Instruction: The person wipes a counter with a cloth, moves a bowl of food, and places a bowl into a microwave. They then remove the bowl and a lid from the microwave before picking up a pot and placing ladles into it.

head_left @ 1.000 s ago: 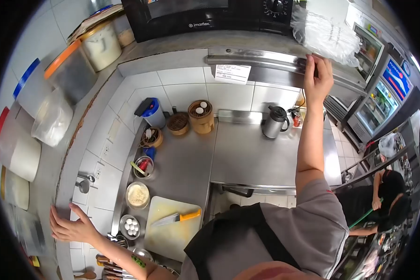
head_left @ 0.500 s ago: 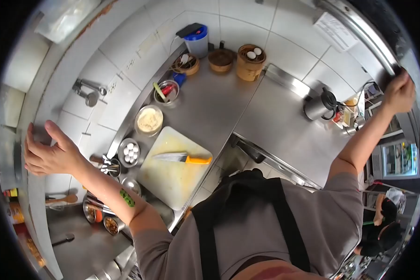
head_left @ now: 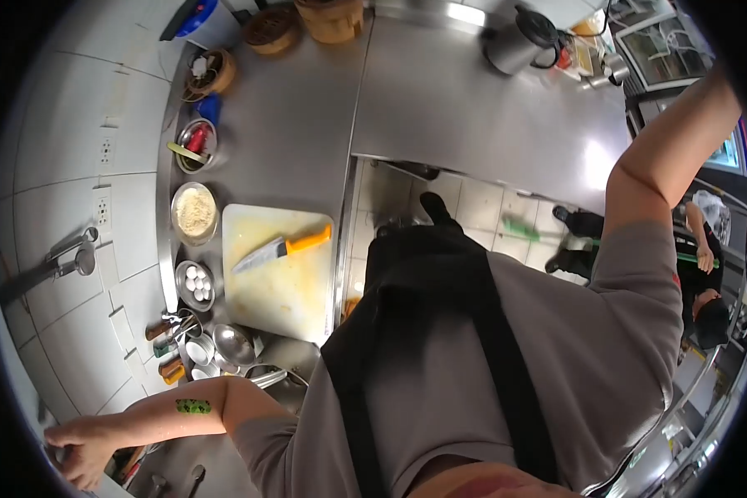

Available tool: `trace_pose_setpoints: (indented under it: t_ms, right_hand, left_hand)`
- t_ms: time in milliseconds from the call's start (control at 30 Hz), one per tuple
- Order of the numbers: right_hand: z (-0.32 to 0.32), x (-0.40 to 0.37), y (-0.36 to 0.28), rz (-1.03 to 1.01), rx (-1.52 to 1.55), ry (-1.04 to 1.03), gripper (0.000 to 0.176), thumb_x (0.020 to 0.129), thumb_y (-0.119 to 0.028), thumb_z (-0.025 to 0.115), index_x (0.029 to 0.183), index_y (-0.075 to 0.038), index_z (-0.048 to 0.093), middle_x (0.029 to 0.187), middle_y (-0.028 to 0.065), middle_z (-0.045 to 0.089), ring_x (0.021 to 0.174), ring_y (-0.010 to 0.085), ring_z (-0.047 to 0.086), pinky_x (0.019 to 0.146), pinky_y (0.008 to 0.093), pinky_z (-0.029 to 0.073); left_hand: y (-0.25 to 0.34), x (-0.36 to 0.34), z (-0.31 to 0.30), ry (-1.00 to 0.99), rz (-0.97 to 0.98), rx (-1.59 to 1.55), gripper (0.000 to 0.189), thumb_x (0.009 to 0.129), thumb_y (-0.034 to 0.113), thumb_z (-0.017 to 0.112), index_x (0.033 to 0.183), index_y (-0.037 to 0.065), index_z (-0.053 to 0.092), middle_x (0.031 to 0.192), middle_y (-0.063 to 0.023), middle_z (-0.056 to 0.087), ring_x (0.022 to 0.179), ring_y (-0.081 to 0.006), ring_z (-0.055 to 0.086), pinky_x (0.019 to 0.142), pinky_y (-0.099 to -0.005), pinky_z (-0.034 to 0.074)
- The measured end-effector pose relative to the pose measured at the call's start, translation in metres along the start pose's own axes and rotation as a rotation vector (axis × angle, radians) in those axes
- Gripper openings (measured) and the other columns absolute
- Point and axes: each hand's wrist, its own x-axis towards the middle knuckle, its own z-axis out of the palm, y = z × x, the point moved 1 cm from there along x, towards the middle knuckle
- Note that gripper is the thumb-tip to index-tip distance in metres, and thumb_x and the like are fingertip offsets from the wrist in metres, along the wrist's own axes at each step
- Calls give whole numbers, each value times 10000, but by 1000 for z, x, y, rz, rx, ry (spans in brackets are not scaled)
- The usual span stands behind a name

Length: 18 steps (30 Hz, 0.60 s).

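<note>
My left hand (head_left: pixel 87 450) is stretched out to the lower left, near the edge of view beside the tiled wall. Its thumb stands apart from the loosely bent fingers, and I see nothing held. My right arm (head_left: pixel 651 174) reaches up to the upper right, where the hand is cut off by the dark border. In front of me a knife (head_left: pixel 284 248) with a yellow handle lies on a white cutting board (head_left: pixel 278 303), touched by neither hand. Left of the board stand a bowl of pale flour-like powder (head_left: pixel 196 213) and a bowl of eggs (head_left: pixel 197 283).
Bamboo steamers (head_left: pixel 330 18) stand at the back, and a metal jug (head_left: pixel 520 41) is on the right counter (head_left: pixel 465 108). Ladles and bowls (head_left: pixel 233 344) crowd the lower left. A gap with tiled floor opens beside the board. A co-worker (head_left: pixel 695 257) is at the right.
The view has shifted, so the counter appears higher and further left. My left hand now shows lower in view; my right hand has passed out of sight at the upper right.
</note>
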Motion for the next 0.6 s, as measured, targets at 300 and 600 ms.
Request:
trace_pose_setpoints:
  t_ms: [300, 600]
  right_hand:
    - [58, -4, -233, 289, 598, 10, 173, 786, -194, 503, 924, -102, 456, 1013, 84, 446, 1038, 230, 411, 823, 489, 356]
    - [61, -11, -233, 316, 741, 143, 190, 775, -203, 521, 937, -121, 466, 1008, 78, 453, 1022, 226, 416, 826, 502, 343]
  left_hand:
    - [95, 28, -61, -248, -45, -62, 493, 834, 494, 371, 927, 21, 471, 883, -156, 441, 851, -309, 420, 754, -440, 307]
    - [88, 17, -43, -131, -63, -12, 499, 835, 492, 370, 929, 13, 470, 874, -166, 429, 842, -323, 417, 755, -450, 311]
